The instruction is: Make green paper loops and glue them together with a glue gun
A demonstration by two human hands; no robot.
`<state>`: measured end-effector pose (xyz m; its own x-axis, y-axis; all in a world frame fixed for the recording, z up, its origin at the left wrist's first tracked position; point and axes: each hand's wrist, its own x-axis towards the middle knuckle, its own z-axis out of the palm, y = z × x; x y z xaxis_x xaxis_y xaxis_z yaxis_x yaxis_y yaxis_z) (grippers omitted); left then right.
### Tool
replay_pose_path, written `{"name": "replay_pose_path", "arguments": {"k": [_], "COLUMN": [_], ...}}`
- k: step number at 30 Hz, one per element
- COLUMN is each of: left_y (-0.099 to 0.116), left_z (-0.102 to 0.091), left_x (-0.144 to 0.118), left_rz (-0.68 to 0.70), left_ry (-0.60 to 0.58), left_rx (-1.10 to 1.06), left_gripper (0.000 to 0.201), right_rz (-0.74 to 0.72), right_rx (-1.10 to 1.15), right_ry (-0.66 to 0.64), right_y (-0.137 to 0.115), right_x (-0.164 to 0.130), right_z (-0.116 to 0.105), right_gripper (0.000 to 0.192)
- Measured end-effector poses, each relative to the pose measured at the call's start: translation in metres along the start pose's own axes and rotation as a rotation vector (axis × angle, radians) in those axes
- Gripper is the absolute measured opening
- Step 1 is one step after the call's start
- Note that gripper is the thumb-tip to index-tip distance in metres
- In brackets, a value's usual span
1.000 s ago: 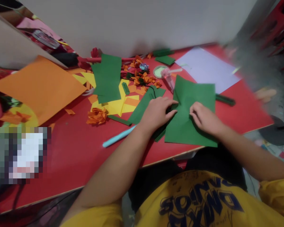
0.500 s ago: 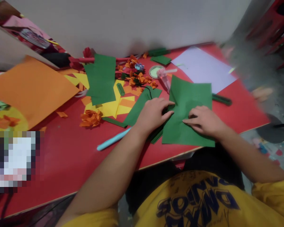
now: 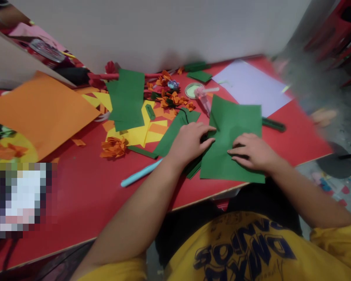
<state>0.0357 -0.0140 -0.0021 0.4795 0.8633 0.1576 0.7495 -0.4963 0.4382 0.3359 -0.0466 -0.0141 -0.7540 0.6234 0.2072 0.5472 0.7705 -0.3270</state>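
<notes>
A folded sheet of green paper [image 3: 236,121] lies near the front edge of the red table [image 3: 84,191]. My right hand [image 3: 253,151] presses flat on its lower middle, fingers pointing left. My left hand [image 3: 190,141] rests on the sheet's left edge, fingertips on the paper, covering more green strips [image 3: 172,134] underneath. Neither hand lifts anything.
A light blue pen [image 3: 139,176] lies left of my left arm. Orange paper flowers [image 3: 114,146], yellow scraps [image 3: 134,134], another green sheet [image 3: 128,99], a large orange sheet [image 3: 38,111], a white sheet [image 3: 251,88], a glue bottle [image 3: 204,99] and a round lid [image 3: 192,89] are spread behind. The wall stands at the back.
My right hand slid left and down across the green sheet and now lies flatter on it. My left hand stayed at the sheet's left edge. The view shifted slightly.
</notes>
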Motion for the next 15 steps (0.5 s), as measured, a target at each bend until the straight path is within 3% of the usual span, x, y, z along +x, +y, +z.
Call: {"name": "replay_pose_path", "arguments": {"k": [15], "left_y": [-0.0005], "left_z": [-0.0006], "left_x": [0.0008], "left_rz": [0.006], "left_ry": [-0.005], "left_rx": [-0.005], "left_gripper": [0.032], "right_rz": [-0.022], "right_rx": [0.047], "right_ry": [0.027], "right_y": [0.0031], "right_x": [0.0036], "right_z": [-0.0002], "right_gripper": [0.024]}}
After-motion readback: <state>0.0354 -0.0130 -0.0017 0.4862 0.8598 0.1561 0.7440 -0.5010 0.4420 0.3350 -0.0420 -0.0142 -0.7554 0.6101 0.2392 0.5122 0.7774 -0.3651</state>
